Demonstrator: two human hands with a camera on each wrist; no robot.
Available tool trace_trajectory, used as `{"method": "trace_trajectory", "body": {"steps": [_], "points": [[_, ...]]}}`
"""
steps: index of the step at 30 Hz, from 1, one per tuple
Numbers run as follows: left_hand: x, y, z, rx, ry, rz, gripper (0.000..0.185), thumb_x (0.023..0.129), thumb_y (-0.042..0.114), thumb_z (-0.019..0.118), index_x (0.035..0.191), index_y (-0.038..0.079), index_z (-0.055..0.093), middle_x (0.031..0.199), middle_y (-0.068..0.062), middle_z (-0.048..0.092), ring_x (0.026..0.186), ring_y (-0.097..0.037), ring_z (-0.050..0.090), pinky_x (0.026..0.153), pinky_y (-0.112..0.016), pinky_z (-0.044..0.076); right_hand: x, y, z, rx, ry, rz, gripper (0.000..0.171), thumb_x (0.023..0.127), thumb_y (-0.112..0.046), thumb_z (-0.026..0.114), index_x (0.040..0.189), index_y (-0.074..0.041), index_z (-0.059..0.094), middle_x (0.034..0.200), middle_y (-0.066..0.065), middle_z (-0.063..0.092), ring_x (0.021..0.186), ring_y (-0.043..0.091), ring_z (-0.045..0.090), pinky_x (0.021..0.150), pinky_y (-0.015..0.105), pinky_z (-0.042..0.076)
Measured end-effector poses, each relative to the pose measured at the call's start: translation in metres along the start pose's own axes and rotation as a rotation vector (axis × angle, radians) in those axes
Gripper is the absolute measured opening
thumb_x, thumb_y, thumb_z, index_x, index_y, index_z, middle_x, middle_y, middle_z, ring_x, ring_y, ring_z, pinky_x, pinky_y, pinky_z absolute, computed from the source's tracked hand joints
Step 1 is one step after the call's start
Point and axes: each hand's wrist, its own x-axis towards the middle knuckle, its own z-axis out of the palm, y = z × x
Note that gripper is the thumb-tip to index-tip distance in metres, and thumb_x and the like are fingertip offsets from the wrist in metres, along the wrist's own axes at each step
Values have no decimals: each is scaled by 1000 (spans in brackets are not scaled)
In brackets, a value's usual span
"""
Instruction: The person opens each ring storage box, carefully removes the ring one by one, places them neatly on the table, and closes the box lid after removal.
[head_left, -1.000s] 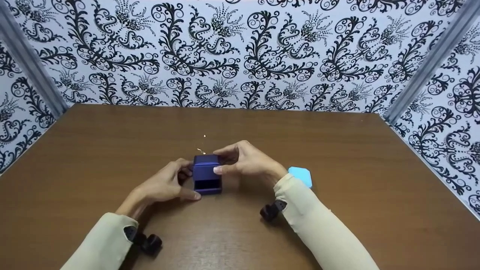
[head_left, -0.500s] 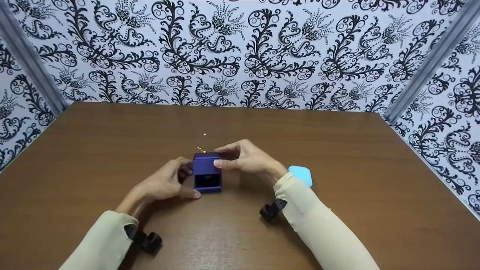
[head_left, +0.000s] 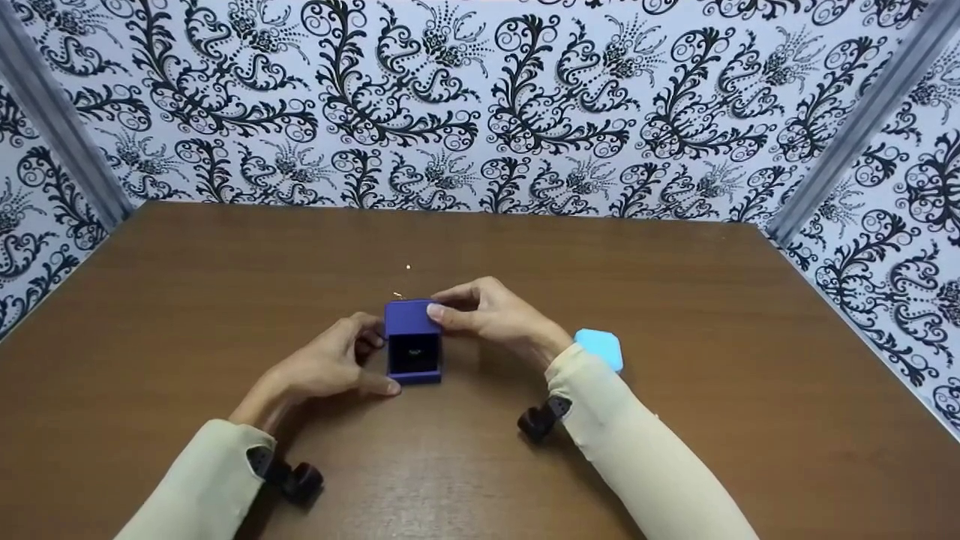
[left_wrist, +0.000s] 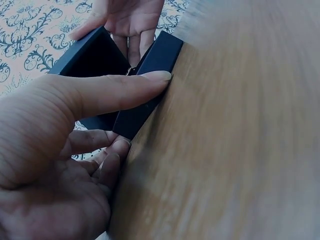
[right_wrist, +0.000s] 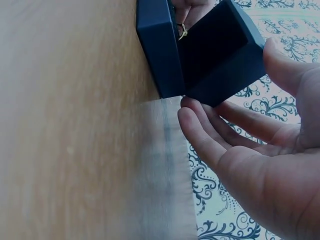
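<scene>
A small dark blue ring box (head_left: 412, 369) stands on the brown table (head_left: 675, 315) in the head view. Its hinged lid (head_left: 410, 318) is raised, and a ring (head_left: 415, 351) shows in the dark interior. My left hand (head_left: 375, 360) grips the base, thumb (left_wrist: 115, 92) pressed along the base's side (left_wrist: 150, 85). My right hand (head_left: 442, 306) pinches the lid's right edge between thumb and forefinger. In the right wrist view the ring (right_wrist: 181, 32) glints between the base (right_wrist: 157, 47) and the lid (right_wrist: 220, 50).
A light blue hexagonal object (head_left: 600, 349) lies on the table just behind my right wrist. Two tiny gold bits (head_left: 408, 267) lie beyond the box. Patterned black-and-white walls (head_left: 480, 105) close in the table at the back and both sides.
The lid has swung further up and back under my right hand. The box's interior and the ring have come into sight. My left hand has stayed on the base.
</scene>
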Motion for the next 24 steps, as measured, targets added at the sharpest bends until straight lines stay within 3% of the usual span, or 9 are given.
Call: {"method": "trace_trajectory", "body": {"steps": [12,24], "points": [[0,-1,0,18,18,-9,83,68,17,94,132,-11,49,119,-19,57,113,-34,53,102,-49,39,2,1,1,45,10,29,48,99,-25,68,134,7,60,118,15,69,108,25,68,98,36,51],[1,-2,1,-1,10,-6,81,69,16,94,131,-10,49,119,-19,56,113,-34,51,102,-48,39,4,2,5,91,23,36,48,105,-28,57,134,11,57,118,18,70,111,27,68,100,39,50]]}}
